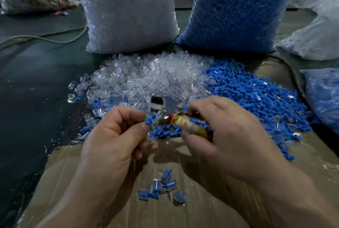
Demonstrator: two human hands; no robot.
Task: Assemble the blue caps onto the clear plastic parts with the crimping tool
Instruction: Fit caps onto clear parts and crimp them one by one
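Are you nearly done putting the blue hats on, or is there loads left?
Looks barely started. Done: a small cluster of clear plastic parts with blue caps fitted lies on the brown cardboard sheet. In hand: the left hand pinches one small blue plastic cap; the right hand grips the tape-wrapped crimping tool. Left: a big loose heap of clear plastic parts and another heap of blue plastic caps.

The left hand (117, 132) pinches a blue cap (149, 121). The right hand (225, 132) grips the tape-wrapped crimping tool (185, 124). Finished pieces (161, 189) lie on the cardboard (201, 209).
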